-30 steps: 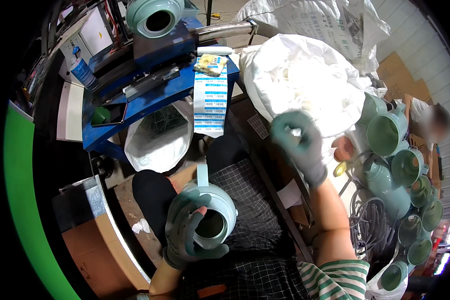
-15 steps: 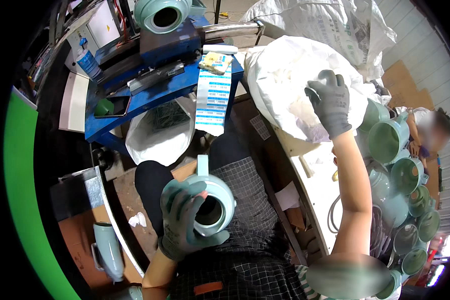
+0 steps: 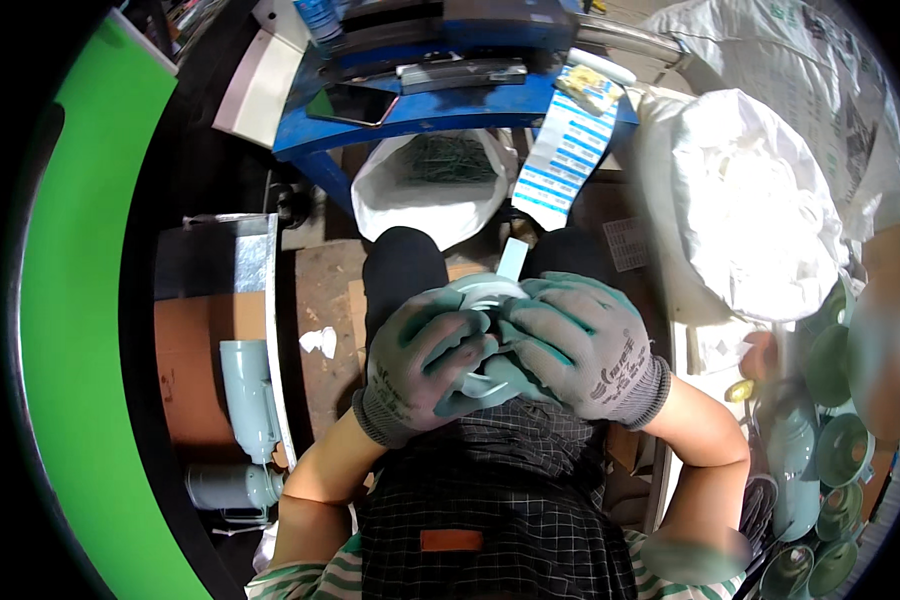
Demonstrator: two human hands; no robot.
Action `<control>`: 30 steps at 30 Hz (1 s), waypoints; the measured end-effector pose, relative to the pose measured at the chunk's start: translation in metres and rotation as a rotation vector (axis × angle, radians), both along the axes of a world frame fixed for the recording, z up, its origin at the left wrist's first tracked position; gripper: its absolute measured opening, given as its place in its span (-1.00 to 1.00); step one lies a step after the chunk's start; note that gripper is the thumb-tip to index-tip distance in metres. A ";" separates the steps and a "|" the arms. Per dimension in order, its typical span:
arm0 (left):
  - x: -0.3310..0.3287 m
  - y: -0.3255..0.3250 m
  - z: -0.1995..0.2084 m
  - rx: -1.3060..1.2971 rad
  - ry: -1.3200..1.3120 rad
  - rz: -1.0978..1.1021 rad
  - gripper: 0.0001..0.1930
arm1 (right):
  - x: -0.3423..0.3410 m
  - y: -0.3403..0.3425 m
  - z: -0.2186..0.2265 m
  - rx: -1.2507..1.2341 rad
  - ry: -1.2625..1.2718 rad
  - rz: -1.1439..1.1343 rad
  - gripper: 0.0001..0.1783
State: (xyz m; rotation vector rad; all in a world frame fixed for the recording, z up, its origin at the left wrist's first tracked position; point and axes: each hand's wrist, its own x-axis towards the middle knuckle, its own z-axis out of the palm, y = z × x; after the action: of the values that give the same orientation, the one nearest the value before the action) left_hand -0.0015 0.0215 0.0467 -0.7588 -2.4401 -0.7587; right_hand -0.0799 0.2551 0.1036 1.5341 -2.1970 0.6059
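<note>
A pale green jug body (image 3: 513, 258) rests in my lap, its squared handle pointing away from me. My gloved left hand (image 3: 425, 360) is closed around its left side, fingers curled over the opening. From the right, my gloved right hand (image 3: 585, 345) bends its fingers in over the same opening, closed. Whitish curved edges show between the hands; I cannot tell whether they are the jug's rim or a separate ring. My fingers hide most of the mouth and whatever the right hand pinches.
A blue bench (image 3: 440, 112) holds a phone (image 3: 353, 104) and a hanging label strip (image 3: 567, 160). Below it stands a white sack (image 3: 395, 205). A large white bag (image 3: 760, 230) stands at right, near several green shells (image 3: 843, 450). Another jug (image 3: 250, 400) lies in the left bin.
My right hand has come back from the large white bag to the jug in my lap. My left hand now curls over the opening, and the view has shifted left.
</note>
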 end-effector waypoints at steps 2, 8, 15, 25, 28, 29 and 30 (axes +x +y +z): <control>-0.001 -0.007 0.000 0.084 -0.053 -0.013 -0.45 | 0.003 -0.006 -0.002 0.052 -0.128 0.045 -0.60; 0.001 -0.011 0.005 -0.234 0.001 -0.014 -0.47 | 0.010 -0.011 -0.012 0.319 -0.301 0.067 -0.49; 0.011 0.002 0.024 -0.344 -0.108 0.271 -0.18 | 0.012 -0.022 -0.034 0.181 -0.196 0.068 -0.64; -0.020 0.009 0.054 -0.543 -0.054 0.336 -0.79 | 0.013 -0.017 -0.037 0.182 -0.181 0.061 -0.66; -0.029 0.009 0.057 -0.708 -0.311 0.254 -0.63 | 0.011 -0.017 -0.039 0.135 -0.210 0.065 -0.65; -0.030 0.009 0.057 -0.655 -0.376 0.229 -0.66 | 0.010 -0.018 -0.040 0.132 -0.199 0.061 -0.62; -0.030 0.009 0.058 -0.604 -0.386 0.238 -0.65 | 0.009 -0.018 -0.042 0.101 -0.186 0.056 -0.59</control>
State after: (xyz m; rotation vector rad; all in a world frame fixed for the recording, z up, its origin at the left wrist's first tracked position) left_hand -0.0317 0.0305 0.1046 -0.5370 -3.0906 -0.0608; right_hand -0.0707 0.2369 0.0619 1.6554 -2.3610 0.6898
